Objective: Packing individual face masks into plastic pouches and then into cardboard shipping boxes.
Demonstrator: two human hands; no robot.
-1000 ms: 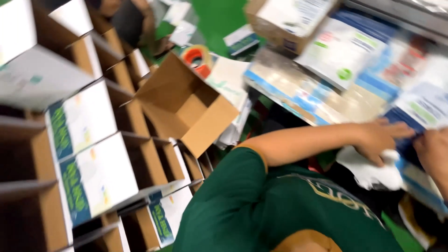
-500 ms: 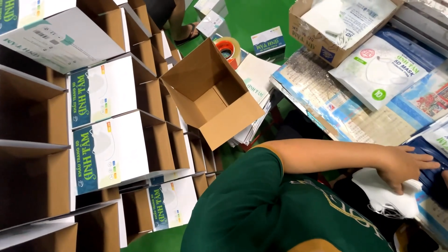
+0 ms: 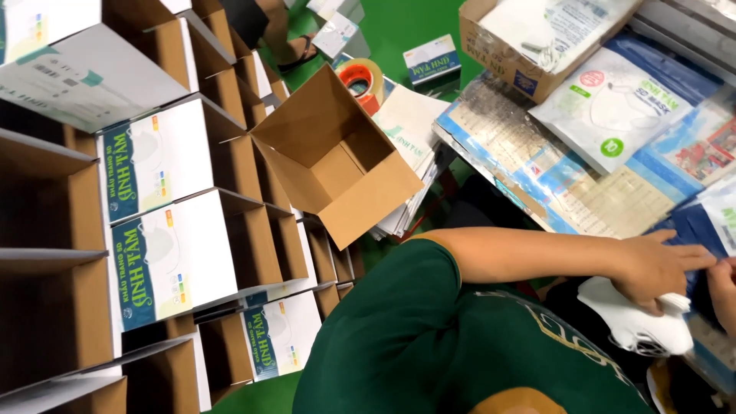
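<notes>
White masks (image 3: 644, 326) under left hand (image 3: 659, 268), fingers flat on them; right hand (image 3: 723, 295) alongside, grip unclear.

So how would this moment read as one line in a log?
left hand: on white masks | right hand: at blue pouch | open carton: empty
</notes>
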